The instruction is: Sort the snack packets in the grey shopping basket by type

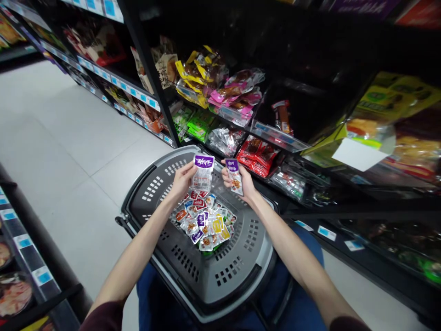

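My left hand (183,182) pinches a purple-and-white snack packet (202,177) by its left edge, with printed text and a barcode facing me. In my right hand (245,180) is a smaller-looking purple-topped snack packet (234,177), its food picture showing. Both hands hover over a grey shopping basket (237,287) with slotted walls. At the bottom of the basket lies a heap of small snack packets (206,223) in purple, red, yellow, white and other colours.
Black shelving ahead carries bins of yellow packs (195,76), pink packs (237,94), green packs (200,124), silver packs (225,140) and red packs (258,156). A blank white card (355,154) juts out at right. Another shelf edge (25,243) borders the tiled aisle (69,133) at left.
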Tool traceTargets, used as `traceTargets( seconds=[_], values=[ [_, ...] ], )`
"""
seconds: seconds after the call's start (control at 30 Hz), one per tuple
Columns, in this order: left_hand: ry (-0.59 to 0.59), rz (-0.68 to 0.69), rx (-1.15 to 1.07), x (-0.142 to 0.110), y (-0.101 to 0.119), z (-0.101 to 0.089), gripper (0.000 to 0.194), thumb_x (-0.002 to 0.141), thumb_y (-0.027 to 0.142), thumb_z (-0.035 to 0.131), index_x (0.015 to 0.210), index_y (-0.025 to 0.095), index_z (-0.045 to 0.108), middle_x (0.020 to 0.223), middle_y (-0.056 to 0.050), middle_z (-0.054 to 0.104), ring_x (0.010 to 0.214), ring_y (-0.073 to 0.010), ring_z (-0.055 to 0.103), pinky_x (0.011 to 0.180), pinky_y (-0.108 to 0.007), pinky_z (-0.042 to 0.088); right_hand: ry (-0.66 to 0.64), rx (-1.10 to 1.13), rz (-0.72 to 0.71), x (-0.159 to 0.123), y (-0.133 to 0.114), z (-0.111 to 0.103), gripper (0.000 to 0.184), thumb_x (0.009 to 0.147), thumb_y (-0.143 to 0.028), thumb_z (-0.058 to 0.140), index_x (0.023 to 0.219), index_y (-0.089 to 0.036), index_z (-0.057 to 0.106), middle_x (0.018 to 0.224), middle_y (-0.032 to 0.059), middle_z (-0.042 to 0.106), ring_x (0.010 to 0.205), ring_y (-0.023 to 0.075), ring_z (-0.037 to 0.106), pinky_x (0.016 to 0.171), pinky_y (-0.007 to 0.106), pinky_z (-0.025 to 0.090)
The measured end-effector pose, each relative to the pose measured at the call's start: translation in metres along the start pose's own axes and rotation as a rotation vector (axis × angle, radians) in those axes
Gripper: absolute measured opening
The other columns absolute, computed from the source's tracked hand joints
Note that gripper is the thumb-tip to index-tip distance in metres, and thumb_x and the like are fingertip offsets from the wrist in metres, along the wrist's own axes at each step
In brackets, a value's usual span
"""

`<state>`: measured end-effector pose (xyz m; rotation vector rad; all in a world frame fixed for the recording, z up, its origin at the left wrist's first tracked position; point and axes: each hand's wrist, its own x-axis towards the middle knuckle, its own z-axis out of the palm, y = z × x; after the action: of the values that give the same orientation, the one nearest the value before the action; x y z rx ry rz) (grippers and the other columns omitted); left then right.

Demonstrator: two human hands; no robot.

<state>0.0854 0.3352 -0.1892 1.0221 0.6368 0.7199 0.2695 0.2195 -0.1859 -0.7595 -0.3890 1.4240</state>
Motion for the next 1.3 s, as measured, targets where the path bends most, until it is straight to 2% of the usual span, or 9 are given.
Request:
traceTargets(
  seconds=[0.13, 0.23, 0.5, 0.7, 0.93, 1.07, 1.13, 1.23, 1.3],
  values=[
    [0.001, -0.002, -0.006, -0.001, 0.001, 0.002, 0.05, 0.077, 0.037, 0.079, 0.121, 0.016, 0.071, 0.103, -0.008, 0.078, 0.081, -0.0188, 0.071, 0.071, -0.029, 0.054, 0.087, -0.088, -0.117, 0.002, 0.0, -0.001, 0.029, 0.072, -0.024, 0.079, 0.098, -0.02, 0.065, 0.082, -0.0027, 0.066, 0.067, 0.0093, 0.059, 0.059, 0.019, 0.049],
    [-0.005, -0.005, -0.001, -0.002, 0.002, 0.003, 0.049, 0.078, 0.036, 0.077, 0.122, 0.015, 0.071, 0.104, -0.007, 0.078, 0.085, -0.0199, 0.072, 0.071, -0.029, 0.054, 0.129, -0.158, -0.151, 0.003, 0.003, -0.003, 0.032, 0.071, -0.028, 0.083, 0.097, -0.02, 0.065, 0.087, -0.0007, 0.071, 0.076, 0.0138, 0.066, 0.07, 0.024, 0.054],
    [0.003, -0.004, 0.008, -0.003, 0.003, 0.005, 0.052, 0.078, 0.036, 0.077, 0.124, 0.013, 0.069, 0.106, -0.008, 0.078, 0.092, -0.0219, 0.072, 0.076, -0.031, 0.055, 0.095, -0.176, -0.123, 0.003, 0.005, -0.004, 0.038, 0.069, -0.035, 0.087, 0.095, -0.021, 0.063, 0.091, 0.0004, 0.073, 0.082, 0.0163, 0.069, 0.074, 0.027, 0.056],
    [-0.043, -0.028, 0.021, -0.004, -0.005, 0.006, 0.057, 0.078, 0.042, 0.078, 0.127, 0.016, 0.068, 0.109, -0.008, 0.077, 0.092, -0.021, 0.072, 0.08, -0.032, 0.056, 0.132, -0.358, -0.133, 0.002, 0.014, 0.0, 0.039, 0.065, -0.037, 0.089, 0.088, -0.021, 0.061, 0.092, -0.0014, 0.069, 0.07, 0.0101, 0.062, 0.058, 0.02, 0.049],
    [-0.117, -0.044, 0.088, -0.009, -0.019, 0.007, 0.059, 0.082, 0.045, 0.074, 0.131, 0.014, 0.064, 0.117, -0.011, 0.075, 0.1, -0.025, 0.071, 0.088, -0.036, 0.055, 0.141, -0.623, -0.241, 0.005, 0.026, -0.001, 0.044, 0.069, -0.047, 0.084, 0.069, -0.021, 0.049, 0.065, -0.0046, 0.056, 0.055, 0.0104, 0.05, 0.05, 0.022, 0.04],
    [-0.156, 0.009, 0.202, -0.013, -0.018, 0.011, 0.069, 0.071, 0.038, 0.084, 0.131, 0.014, 0.057, 0.119, -0.012, 0.073, 0.102, -0.0257, 0.071, 0.089, -0.036, 0.056, 0.163, -0.829, -0.389, 0.01, 0.031, -0.007, 0.04, 0.074, -0.045, 0.079, 0.069, -0.021, 0.048, 0.065, -0.0048, 0.052, 0.059, 0.012, 0.05, 0.058, 0.025, 0.04],
    [-0.141, 0.021, 0.237, -0.014, -0.017, 0.012, 0.067, 0.07, 0.039, 0.084, 0.126, 0.015, 0.057, 0.116, -0.012, 0.074, 0.099, -0.0254, 0.072, 0.086, -0.035, 0.057, 0.188, -0.937, -0.44, 0.011, 0.034, -0.007, 0.036, 0.079, -0.045, 0.075, 0.072, -0.021, 0.049, 0.067, -0.0045, 0.052, 0.063, 0.0127, 0.051, 0.062, 0.025, 0.04],
    [-0.106, 0.024, 0.267, -0.014, -0.016, 0.012, 0.062, 0.074, 0.043, 0.08, 0.124, 0.017, 0.056, 0.114, -0.011, 0.074, 0.098, -0.0251, 0.072, 0.087, -0.036, 0.057, 0.187, -0.998, -0.419, 0.012, 0.037, -0.007, 0.031, 0.082, -0.044, 0.071, 0.087, -0.022, 0.049, 0.071, -0.0052, 0.056, 0.065, 0.0136, 0.054, 0.063, 0.025, 0.041],
    [-0.09, 0.012, 0.279, -0.011, -0.015, 0.01, 0.062, 0.075, 0.046, 0.079, 0.123, 0.017, 0.055, 0.113, -0.011, 0.074, 0.097, -0.0258, 0.073, 0.087, -0.037, 0.058, 0.153, -1.044, -0.389, 0.011, 0.038, -0.007, 0.035, 0.082, -0.043, 0.072, 0.098, -0.024, 0.048, 0.071, -0.0068, 0.056, 0.065, 0.0137, 0.055, 0.063, 0.025, 0.041]
  ],
)
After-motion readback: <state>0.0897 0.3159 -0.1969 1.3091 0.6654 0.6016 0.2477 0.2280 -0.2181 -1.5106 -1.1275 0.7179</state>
